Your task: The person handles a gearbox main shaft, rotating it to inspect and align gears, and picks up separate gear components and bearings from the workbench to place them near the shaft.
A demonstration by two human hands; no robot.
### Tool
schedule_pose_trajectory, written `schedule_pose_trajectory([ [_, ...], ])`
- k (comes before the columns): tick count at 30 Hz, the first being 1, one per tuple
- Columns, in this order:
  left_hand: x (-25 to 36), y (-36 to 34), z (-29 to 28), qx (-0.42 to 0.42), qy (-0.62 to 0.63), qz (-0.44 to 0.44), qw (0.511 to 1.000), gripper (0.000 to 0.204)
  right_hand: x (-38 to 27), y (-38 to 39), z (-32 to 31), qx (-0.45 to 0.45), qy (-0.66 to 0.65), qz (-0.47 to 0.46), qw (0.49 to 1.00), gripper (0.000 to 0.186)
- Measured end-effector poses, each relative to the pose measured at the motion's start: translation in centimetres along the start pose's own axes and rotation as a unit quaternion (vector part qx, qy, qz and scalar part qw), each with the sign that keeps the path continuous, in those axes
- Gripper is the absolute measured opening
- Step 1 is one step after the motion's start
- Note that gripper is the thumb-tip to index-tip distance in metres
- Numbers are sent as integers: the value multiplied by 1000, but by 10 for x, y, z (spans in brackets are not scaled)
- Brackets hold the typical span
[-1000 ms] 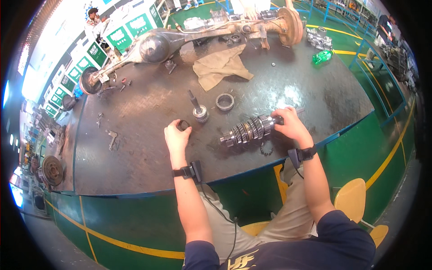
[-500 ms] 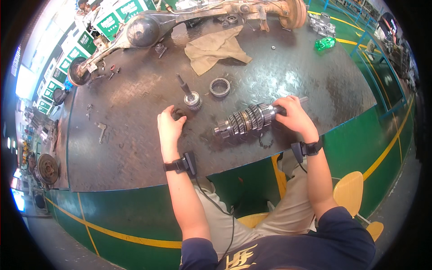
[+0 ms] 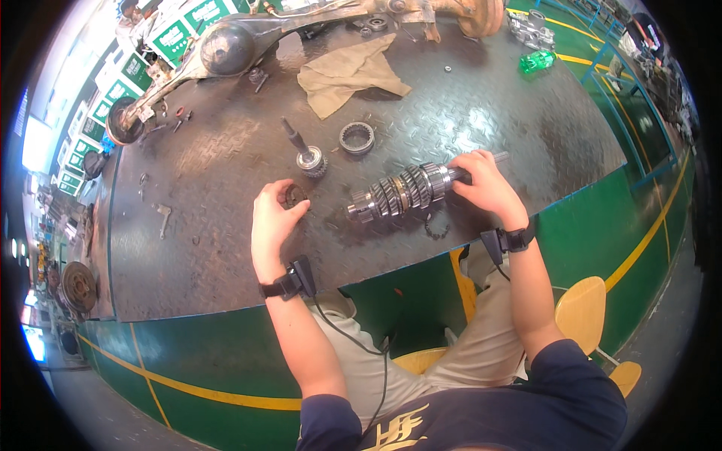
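Note:
My left hand (image 3: 272, 218) has its thumb and fingers curled around a small dark round part (image 3: 295, 196) on the steel-topped table. My right hand (image 3: 481, 180) grips the bare end of a gear shaft (image 3: 402, 192) that lies on its side, its stacked gears pointing left. Just beyond my left hand stands a smaller pinion shaft (image 3: 310, 159), gear end down and stem tilted up. Beside it lies a toothed steel ring (image 3: 356, 137). An open dark ring clip (image 3: 436, 225) rests on the near side of the gear shaft.
A rusty axle housing (image 3: 226, 51) spans the table's far side. In front of it lies a brown cloth (image 3: 350, 71). A green plastic bottle (image 3: 537, 62) and a metal casting (image 3: 532, 31) sit far right. Small brackets (image 3: 163, 218) lie left; a wooden chair (image 3: 583, 312) stands at right.
The whole view has shifted slightly. Relative to the pinion shaft, my left hand and the dark round part are a little nearer to me. My right hand keeps its hold on the gear shaft.

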State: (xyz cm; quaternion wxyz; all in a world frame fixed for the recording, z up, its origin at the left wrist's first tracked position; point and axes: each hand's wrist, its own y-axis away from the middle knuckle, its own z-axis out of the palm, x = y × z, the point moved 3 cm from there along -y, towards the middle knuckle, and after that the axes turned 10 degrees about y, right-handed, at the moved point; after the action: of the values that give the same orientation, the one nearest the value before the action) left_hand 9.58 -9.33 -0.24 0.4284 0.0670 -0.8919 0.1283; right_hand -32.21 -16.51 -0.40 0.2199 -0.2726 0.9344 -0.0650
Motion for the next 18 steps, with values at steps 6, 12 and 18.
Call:
schedule_pose_trajectory([
  [6, 35, 25, 17, -139, 244, -60, 958, 56, -5, 0, -4, 3, 8, 9, 1000, 26],
  [12, 35, 26, 20, -145, 143, -36, 978, 57, -7, 0, -2, 20, 25, -3, 999, 25],
  [18, 10, 20, 0, 34, -109, -16, 993, 54, -6, -1, 1, 21, 16, -5, 1000, 25],
])
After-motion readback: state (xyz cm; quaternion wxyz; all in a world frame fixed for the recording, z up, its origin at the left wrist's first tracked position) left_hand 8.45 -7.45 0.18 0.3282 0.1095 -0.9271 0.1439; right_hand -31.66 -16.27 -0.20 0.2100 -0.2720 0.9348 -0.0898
